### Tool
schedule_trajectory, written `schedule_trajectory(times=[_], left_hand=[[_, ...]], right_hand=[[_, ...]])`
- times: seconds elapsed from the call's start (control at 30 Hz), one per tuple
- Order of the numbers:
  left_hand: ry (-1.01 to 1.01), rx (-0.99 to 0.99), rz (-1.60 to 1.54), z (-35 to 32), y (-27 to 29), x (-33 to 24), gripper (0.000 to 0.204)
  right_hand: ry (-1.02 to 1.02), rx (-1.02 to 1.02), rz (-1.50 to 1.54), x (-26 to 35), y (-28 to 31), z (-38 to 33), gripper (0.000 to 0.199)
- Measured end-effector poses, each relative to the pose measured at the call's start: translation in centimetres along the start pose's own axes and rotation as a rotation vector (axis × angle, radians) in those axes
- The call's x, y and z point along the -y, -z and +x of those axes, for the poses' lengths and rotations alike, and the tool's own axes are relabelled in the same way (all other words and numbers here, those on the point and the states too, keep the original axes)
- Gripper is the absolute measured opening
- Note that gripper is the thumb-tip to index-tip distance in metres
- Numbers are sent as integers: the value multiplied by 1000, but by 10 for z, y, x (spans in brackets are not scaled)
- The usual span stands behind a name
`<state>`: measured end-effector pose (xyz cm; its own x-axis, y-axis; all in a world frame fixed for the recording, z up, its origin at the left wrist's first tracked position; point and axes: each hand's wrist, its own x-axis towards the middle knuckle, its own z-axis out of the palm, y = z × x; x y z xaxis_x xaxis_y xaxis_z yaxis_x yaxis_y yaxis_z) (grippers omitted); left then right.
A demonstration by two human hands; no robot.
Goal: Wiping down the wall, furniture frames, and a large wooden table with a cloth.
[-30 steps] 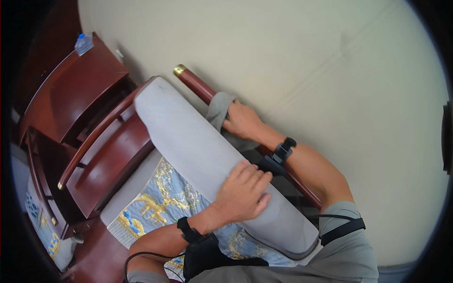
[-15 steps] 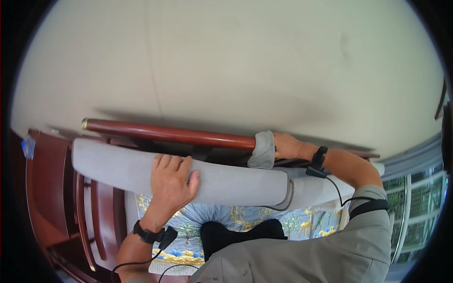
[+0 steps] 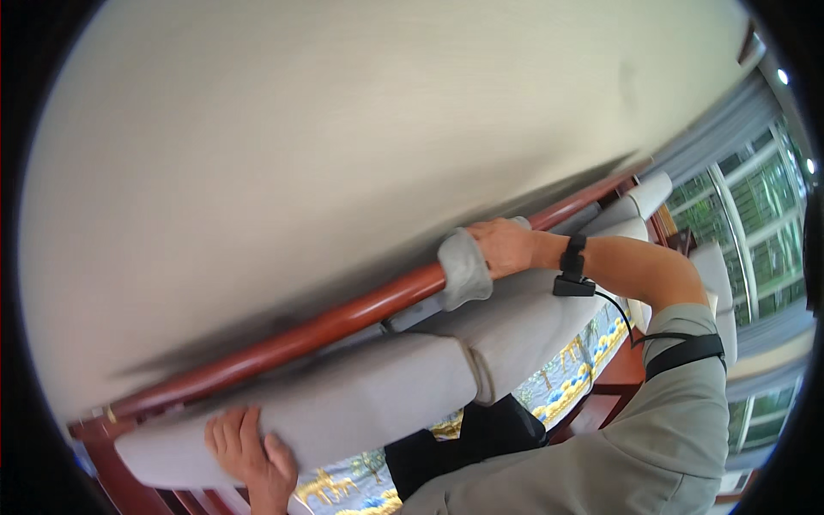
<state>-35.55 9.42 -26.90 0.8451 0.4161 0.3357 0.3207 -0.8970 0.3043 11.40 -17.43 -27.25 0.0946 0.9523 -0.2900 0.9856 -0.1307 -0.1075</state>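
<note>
My right hand point(image 3: 508, 246) is closed around a grey cloth point(image 3: 464, 268) wrapped over a dark red wooden rail point(image 3: 343, 313). The fingertips are out of sight behind the cloth and rail. At the lower left, my left hand point(image 3: 251, 455) lies palm down with bent, slightly parted fingers on a long light-grey cushion point(image 3: 369, 390). A second light-grey cushion point(image 3: 536, 318) meets it below my right wrist. Both cushions lean along the near side of the rail.
A pale wall point(image 3: 343, 154) rises just behind the rail. Below the cushions lies a blue and yellow patterned seat cover point(image 3: 562, 369). Windows point(image 3: 760, 206) with grey curtains point(image 3: 721, 133) stand at the right. More grey cushions point(image 3: 648, 196) sit at the rail's far end.
The view has tilted and turned to the right, showing more windows. My right hand and the cloth have slid rightward along the rail. The left hand still rests on the cushion.
</note>
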Motion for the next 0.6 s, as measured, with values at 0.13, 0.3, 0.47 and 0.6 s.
schedule_trajectory(times=[0.13,0.3,0.47,0.6], left_hand=[[-60,-47,41,-3,-1,5,45],[-97,-8,82,4,-14,7,50],[21,-64,100,-10,4,7,40],[45,-162,24,-15,-14,-1,35]], right_hand=[[99,-15,94,4,-2,12,51],[146,-178,149,-5,-5,3,35],[235,-229,215,5,-11,19,25],[187,-129,116,10,-18,4,27]])
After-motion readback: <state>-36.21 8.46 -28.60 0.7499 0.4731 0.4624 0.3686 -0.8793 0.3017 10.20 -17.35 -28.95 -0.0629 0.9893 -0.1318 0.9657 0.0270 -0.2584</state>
